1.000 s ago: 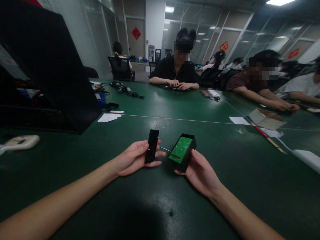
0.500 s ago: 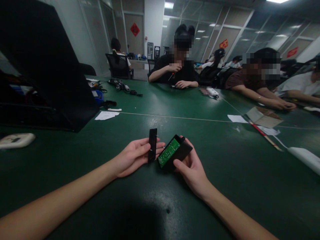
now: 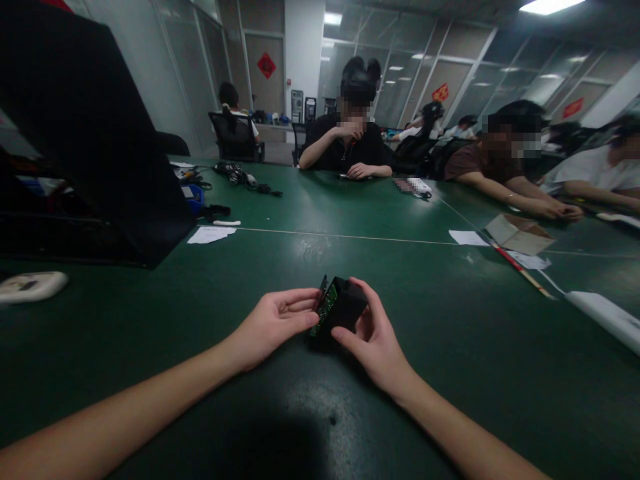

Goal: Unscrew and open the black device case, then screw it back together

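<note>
My right hand [image 3: 373, 337] grips a small black box [image 3: 345, 308] that has a green circuit board [image 3: 326, 308] inside it. The box is turned on its side, with the board facing left. My left hand [image 3: 274, 325] holds a thin black cover [image 3: 323, 288] edge-on against the open side of the box, and only a sliver of the cover shows. Both hands meet low over the green table [image 3: 280, 267], close in front of me.
A big black case [image 3: 100, 147] stands at the left, with a white device [image 3: 30, 285] near it. Papers [image 3: 210, 234], cables [image 3: 240, 175], a cardboard piece [image 3: 517, 233] and a red stick [image 3: 517, 267] lie farther out. Several people sit across the table.
The box has tipped from board-up onto its side. My hands have closed together, bringing the black cover from apart and upright up against the box.
</note>
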### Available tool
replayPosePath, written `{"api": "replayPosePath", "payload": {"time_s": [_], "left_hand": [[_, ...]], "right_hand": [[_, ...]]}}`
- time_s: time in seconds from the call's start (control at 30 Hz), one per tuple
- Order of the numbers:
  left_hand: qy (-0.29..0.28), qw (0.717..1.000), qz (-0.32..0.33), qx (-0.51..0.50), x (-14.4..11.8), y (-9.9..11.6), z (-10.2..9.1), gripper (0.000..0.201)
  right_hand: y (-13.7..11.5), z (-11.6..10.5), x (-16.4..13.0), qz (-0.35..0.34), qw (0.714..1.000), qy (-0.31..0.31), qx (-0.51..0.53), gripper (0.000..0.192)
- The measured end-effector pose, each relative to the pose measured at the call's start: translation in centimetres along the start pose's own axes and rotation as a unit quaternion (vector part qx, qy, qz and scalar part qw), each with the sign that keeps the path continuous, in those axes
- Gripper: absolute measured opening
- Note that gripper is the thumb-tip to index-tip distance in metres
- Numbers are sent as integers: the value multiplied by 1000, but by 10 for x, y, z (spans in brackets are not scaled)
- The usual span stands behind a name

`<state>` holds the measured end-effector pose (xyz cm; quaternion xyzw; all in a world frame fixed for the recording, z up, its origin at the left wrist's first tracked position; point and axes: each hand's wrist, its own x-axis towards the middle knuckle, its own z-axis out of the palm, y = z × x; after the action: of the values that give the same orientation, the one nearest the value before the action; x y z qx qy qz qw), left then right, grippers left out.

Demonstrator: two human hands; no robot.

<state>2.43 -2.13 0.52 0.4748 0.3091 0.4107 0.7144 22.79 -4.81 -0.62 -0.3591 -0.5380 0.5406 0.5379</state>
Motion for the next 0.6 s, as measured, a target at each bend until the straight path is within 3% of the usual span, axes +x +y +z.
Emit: {"api": "replayPosePath", "payload": {"time_s": [0.37, 0.6], "left_hand": [[31, 998, 28, 37, -7, 0, 16, 52], [39, 998, 18, 36, -9, -4, 17, 57]], "right_hand": [[-6, 4, -3, 15, 999, 3, -36, 79], [-5, 2, -5, 39, 998, -41, -21, 90]]}}
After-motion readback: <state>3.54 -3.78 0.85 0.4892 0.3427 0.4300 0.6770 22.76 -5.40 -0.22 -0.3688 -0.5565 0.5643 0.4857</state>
